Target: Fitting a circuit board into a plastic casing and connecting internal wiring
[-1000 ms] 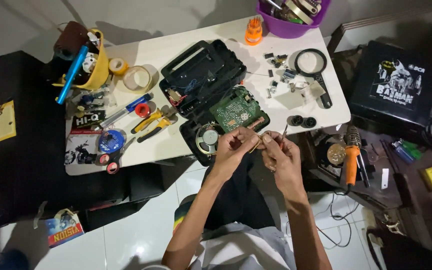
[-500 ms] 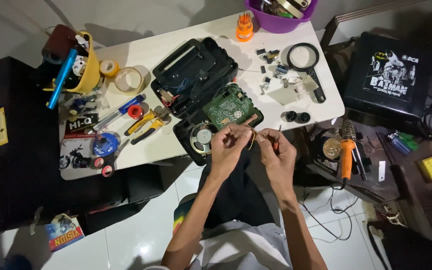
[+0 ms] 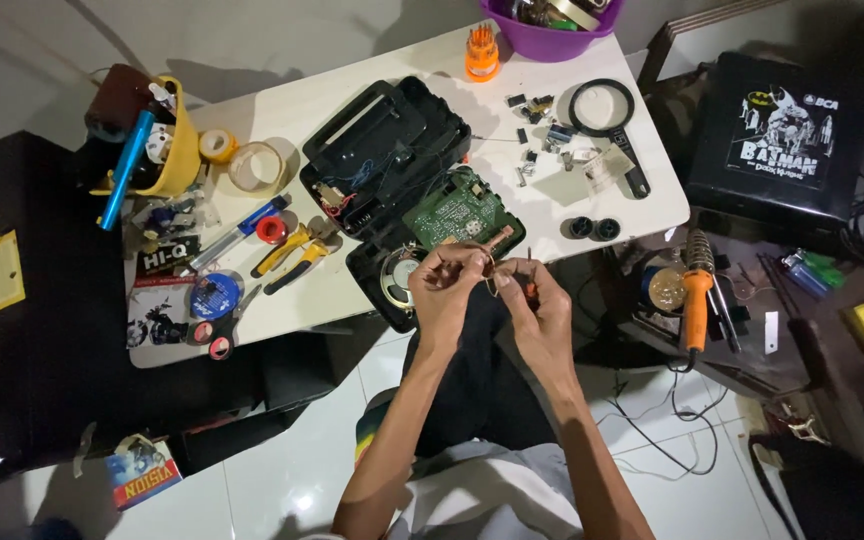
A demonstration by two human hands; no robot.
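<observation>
Down at the near edge of the white counter [image 3: 602,205], both hands meet just in front of the opened black radio case [image 3: 387,150]. The left hand [image 3: 449,290] has its fingers [image 3: 472,262] pinched on a small copper-coloured part [image 3: 490,272], which sits between the two hands; what the part is cannot be told at this size. The right hand [image 3: 542,312] is curled, its fingers [image 3: 512,292] gripping a thin tool with a reddish handle [image 3: 529,288] whose tip points up toward the part. Both hands hover above the person's dark lap, apart from the counter.

Just beyond the fingers lies a green circuit board [image 3: 452,212], resting on the lower half of the case, with a round speaker [image 3: 404,272] just left of the left hand. Farther left of the fingers lie yellow-handled pliers [image 3: 292,255], a blue-handled tool [image 3: 242,226] and two rolls of tape [image 3: 257,166]. A yellow cup [image 3: 184,155] full of tools stands at the far left end. Beyond and to the right of the fingers lie a magnifying glass [image 3: 607,115] and small loose parts [image 3: 542,140]; an orange screwdriver set [image 3: 481,52] and a purple bowl [image 3: 547,30] stand at the far edge. Right of the right hand, off the counter, an orange-handled soldering iron [image 3: 694,295] rests on a lower dark stand.
</observation>
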